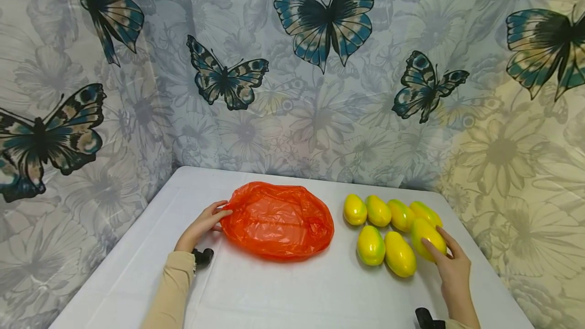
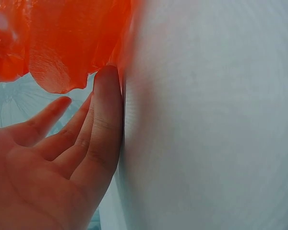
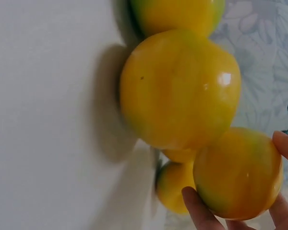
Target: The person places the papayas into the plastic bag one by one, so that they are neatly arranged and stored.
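A red plastic bag (image 1: 279,222) lies spread with its mouth wide on the table. My left hand (image 1: 207,225) is at its left edge, and in the left wrist view the fairly straight fingers (image 2: 105,110) touch the red film. On the right my right hand (image 1: 452,263) holds a yellow mango (image 1: 427,237) between thumb and fingers. This mango (image 3: 237,175) seems raised off the table in the right wrist view. Beside it are several other yellow-green mangoes, a back row with one mango (image 1: 355,209) at its left end, and two in front, including a mango (image 1: 400,254).
The white table (image 1: 274,298) meets a patterned cloth backdrop (image 1: 311,141) with butterflies at the back and sides. Black wrist-camera mounts show on both wrists, one mount (image 1: 203,257) by the left sleeve.
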Demonstrator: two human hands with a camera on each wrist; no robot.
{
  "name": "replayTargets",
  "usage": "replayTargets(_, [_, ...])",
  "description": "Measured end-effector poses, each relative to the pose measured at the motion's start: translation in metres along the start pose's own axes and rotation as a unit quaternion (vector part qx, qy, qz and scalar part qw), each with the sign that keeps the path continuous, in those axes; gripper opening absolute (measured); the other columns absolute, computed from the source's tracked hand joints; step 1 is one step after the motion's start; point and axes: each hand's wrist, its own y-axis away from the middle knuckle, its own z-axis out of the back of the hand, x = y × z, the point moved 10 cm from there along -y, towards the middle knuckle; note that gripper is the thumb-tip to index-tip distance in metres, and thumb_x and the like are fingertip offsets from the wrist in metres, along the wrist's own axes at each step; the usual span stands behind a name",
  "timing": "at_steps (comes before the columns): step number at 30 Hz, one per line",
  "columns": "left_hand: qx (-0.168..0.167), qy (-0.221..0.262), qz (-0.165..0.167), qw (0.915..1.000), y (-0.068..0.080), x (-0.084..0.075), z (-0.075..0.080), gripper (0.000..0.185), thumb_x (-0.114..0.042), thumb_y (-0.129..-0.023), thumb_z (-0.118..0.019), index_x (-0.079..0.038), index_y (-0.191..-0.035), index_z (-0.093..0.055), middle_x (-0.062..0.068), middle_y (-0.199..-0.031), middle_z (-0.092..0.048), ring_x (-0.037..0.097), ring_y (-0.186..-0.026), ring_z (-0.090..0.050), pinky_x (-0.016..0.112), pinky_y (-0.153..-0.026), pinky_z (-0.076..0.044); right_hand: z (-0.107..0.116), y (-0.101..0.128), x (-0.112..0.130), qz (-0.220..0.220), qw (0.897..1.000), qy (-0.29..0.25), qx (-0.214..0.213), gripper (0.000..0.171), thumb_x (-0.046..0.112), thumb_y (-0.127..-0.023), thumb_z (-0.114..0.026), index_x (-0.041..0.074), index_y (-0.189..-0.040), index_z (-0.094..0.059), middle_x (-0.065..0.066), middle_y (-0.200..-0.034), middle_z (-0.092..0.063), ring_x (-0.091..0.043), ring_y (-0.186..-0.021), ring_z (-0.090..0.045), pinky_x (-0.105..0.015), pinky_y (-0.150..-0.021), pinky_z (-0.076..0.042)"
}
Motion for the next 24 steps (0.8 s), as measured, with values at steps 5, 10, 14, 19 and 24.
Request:
replayTargets(5, [-0.002, 0.0, 0.004, 1.0, 0.001, 0.0, 0.001, 0.067, -0.036, -0.099, -0.055, -0.003, -0.15, -0.029, 0.03, -0.145, -0.043, 0.023, -0.101, -0.062, 0.028, -0.073, -0.056, -0.008, 0.001, 0.013, 0.019, 1.0, -0.006, 0.01, 0.068, 0.041, -0.086, -0.071, 0.031, -0.147, -0.043, 0.001, -0.161, -0.027, -0.001, -0.098, -0.037, -0.001, -0.069, -0.039])
replayTargets(10, [0.0, -0.008, -0.003, 1.0, 0.002, -0.002, 0.0, 0.068, -0.036, -0.099, -0.054, -0.001, -0.151, -0.027, 0.031, -0.146, -0.041, 0.022, -0.101, -0.062, 0.028, -0.073, -0.057, -0.019, 0.003, 0.026, 0.039, 0.999, -0.002, 0.02, 0.066, 0.042, -0.087, -0.071, 0.031, -0.147, -0.045, 0.001, -0.16, -0.029, -0.002, -0.098, -0.037, -0.004, -0.071, -0.038])
replayTargets(14, [0.001, -0.008, -0.002, 1.0, 0.003, -0.003, 0.0, 0.067, -0.035, -0.1, -0.053, -0.001, -0.151, -0.027, 0.031, -0.146, -0.04, 0.024, -0.102, -0.062, 0.029, -0.073, -0.057, -0.029, 0.006, 0.034, 0.041, 0.999, -0.009, 0.028, 0.065, 0.041, -0.087, -0.071, 0.032, -0.146, -0.045, 0.001, -0.161, -0.028, -0.004, -0.105, -0.038, -0.008, -0.077, -0.036])
replayTargets(19, [0.005, -0.008, -0.006, 0.9999, 0.004, -0.005, -0.001, 0.066, -0.035, -0.1, -0.052, -0.001, -0.151, -0.027, 0.031, -0.147, -0.039, 0.022, -0.099, -0.062, 0.027, -0.073, -0.056, -0.045, 0.008, 0.043, 0.047, 0.998, -0.006, 0.041, 0.066, 0.044, -0.087, -0.07, 0.032, -0.147, -0.044, -0.001, -0.161, -0.027, -0.014, -0.125, -0.035, -0.013, -0.089, -0.033])
replayTargets(24, [0.004, -0.003, -0.005, 1.0, 0.003, -0.004, -0.002, 0.066, -0.034, -0.1, -0.053, -0.002, -0.151, -0.027, 0.031, -0.148, -0.039, 0.023, -0.103, -0.061, 0.028, -0.073, -0.056, -0.057, 0.01, 0.053, 0.061, 0.997, -0.02, 0.044, 0.065, 0.041, -0.086, -0.072, 0.029, -0.145, -0.047, -0.002, -0.155, -0.036, -0.006, -0.117, -0.04, -0.006, -0.082, -0.037])
